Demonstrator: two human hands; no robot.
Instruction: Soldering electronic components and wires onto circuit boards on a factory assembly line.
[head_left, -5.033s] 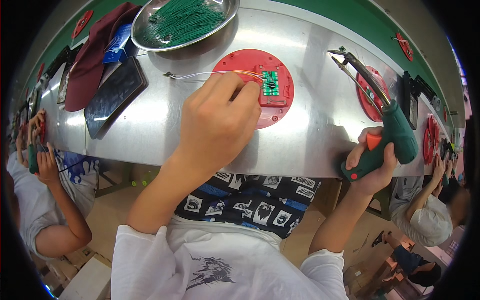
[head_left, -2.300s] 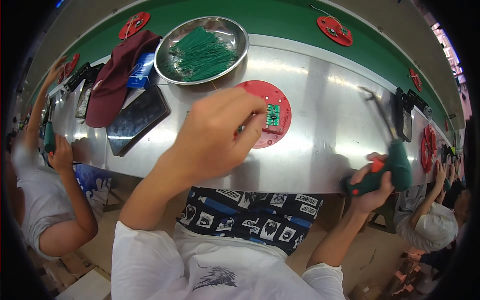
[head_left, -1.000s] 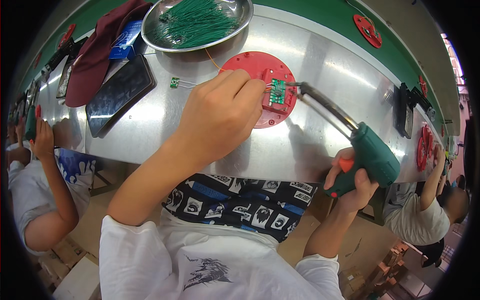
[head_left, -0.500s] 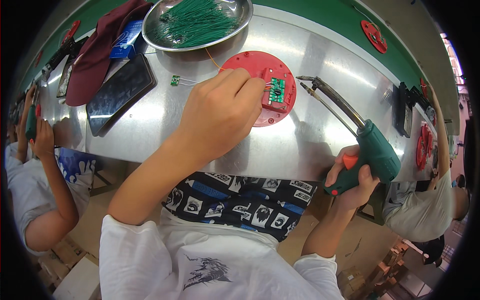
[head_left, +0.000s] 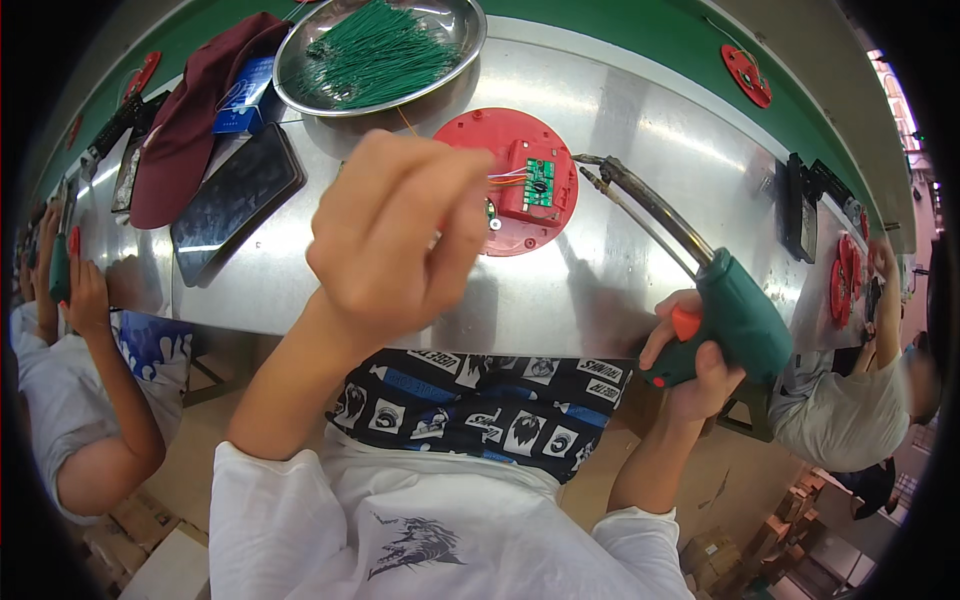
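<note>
Left hand (head_left: pixel 395 235): raised above the metal surface (head_left: pixel 620 290), fingers curled into a loose fist near the red disc; whether anything is pinched inside, impossible to tell.
Right hand (head_left: pixel 690 365): wrapped tight round the grip of the soldering gun, at the near edge of the surface.
Soldering gun (head_left: pixel 735 320): pistol shape, green plastic body with an orange-red trigger; long thin metal barrel as its long axis, running up and to the left, tip just beside the right edge of the circuit board.
Red disc (head_left: pixel 510 180): round, flat, moulded plastic, lying flat on the surface at the middle, between the two hands.
Circuit board (head_left: pixel 540 182): small green rectangle seated in a raised red block on the disc, thin coloured wires leaving its left side.
Surface: brushed sheet steel, shiny, with soft reflections.
Metal bowl (head_left: pixel 460 25): shallow, round, polished, at the far edge.
Green wires (head_left: pixel 375 60): heap of short thin strands filling the bowl.
Cap (head_left: pixel 190 110): dark red cloth, left of the bowl.
Dark tablet (head_left: pixel 235 195): flat glossy rectangle, lying aslant just below the cap.
Neighbours: other people seated at far left and far right of the surface.
</note>
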